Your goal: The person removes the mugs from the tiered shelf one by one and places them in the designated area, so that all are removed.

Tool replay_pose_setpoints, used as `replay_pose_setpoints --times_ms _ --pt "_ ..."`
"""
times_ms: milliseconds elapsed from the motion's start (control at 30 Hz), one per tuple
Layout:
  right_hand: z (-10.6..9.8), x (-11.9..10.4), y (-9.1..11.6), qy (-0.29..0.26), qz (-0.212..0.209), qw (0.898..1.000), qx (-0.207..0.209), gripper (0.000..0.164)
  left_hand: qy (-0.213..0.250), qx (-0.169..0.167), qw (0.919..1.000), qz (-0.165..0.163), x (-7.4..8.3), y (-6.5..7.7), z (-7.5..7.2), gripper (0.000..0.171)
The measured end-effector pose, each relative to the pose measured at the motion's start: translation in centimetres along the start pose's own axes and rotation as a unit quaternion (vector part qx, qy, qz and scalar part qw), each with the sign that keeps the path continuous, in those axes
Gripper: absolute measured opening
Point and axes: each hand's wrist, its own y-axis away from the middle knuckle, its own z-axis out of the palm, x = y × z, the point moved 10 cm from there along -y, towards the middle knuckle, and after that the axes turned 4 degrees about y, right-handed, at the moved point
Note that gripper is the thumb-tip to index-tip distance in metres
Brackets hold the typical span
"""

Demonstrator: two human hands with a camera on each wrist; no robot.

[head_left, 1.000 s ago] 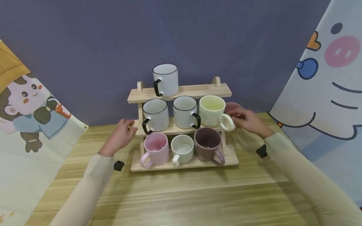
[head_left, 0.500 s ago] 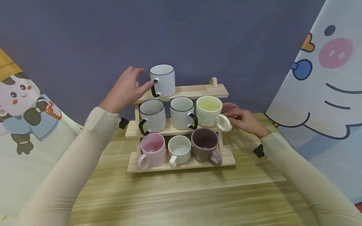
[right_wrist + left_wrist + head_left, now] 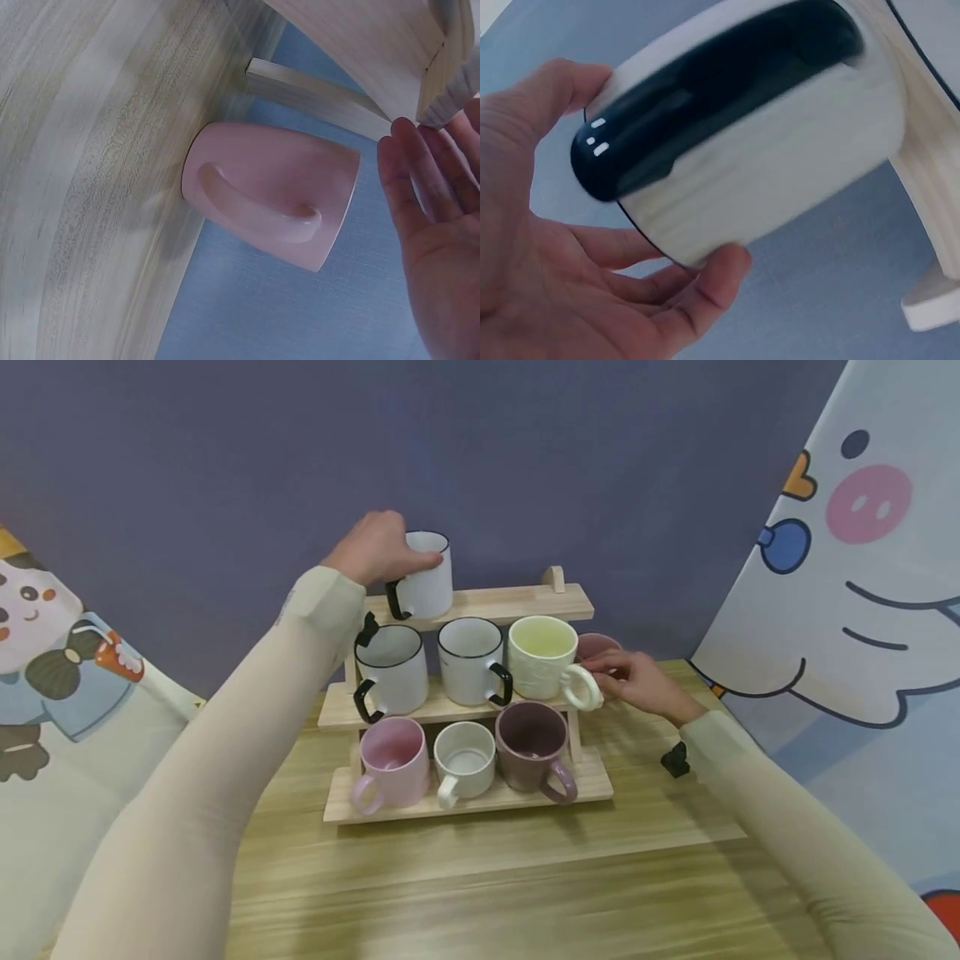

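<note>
My left hand (image 3: 377, 550) is at a white mug (image 3: 431, 593) with a black rim and black handle, on the rack's top shelf. In the left wrist view, the thumb lies on one side of this mug (image 3: 780, 157) near the rim and curled fingers (image 3: 724, 277) grip the other side. My right hand (image 3: 641, 683) is at the right end of the wooden rack's middle shelf (image 3: 442, 706), beside a pale yellow mug (image 3: 542, 660). In the right wrist view, its nearly straight fingers (image 3: 401, 180) touch the board's corner; its thumb is mostly hidden.
Two more white black-rimmed mugs (image 3: 468, 664) share the middle shelf. Below stand a pink mug (image 3: 397, 768), a small white cup (image 3: 465, 760) and a purple-brown mug (image 3: 528, 752). Another pink mug (image 3: 270, 180) stands on the table behind the rack's right end.
My left hand has risen from beside the middle shelf to the top white mug and taken hold of it. The right hand stays at the rack's right end. The view has shifted slightly.
</note>
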Motion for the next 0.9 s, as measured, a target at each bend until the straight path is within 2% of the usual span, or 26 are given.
replay_pose_setpoints --times_ms 200,367,500,600,767,900 --pt "0.2 -0.2 0.0 -0.008 0.003 1.0 -0.008 0.026 0.042 0.029 0.9985 -0.018 -1.1 1.2 -1.5 0.051" --pt "0.3 -0.1 -0.1 -0.008 0.003 1.0 -0.009 0.027 0.063 0.082 0.9939 -0.039 -3.1 3.5 -4.6 0.056" --pt "0.2 -0.1 -0.1 -0.004 0.001 1.0 -0.004 0.026 0.059 0.116 0.9896 -0.062 -5.8 5.6 -7.0 0.06" --pt "0.1 -0.1 0.0 -0.003 -0.003 1.0 0.002 0.026 0.058 0.122 0.9878 -0.077 -8.3 7.5 -8.0 0.062" --pt "0.0 -0.2 0.2 -0.008 -0.005 1.0 0.006 0.026 0.05 0.125 0.9859 -0.099 -12.6 10.7 -8.5 0.07" --pt "-0.3 -0.1 0.7 -0.005 -0.001 1.0 0.011 0.026 0.032 0.114 0.987 -0.109 -15.6 12.3 -7.8 0.076"
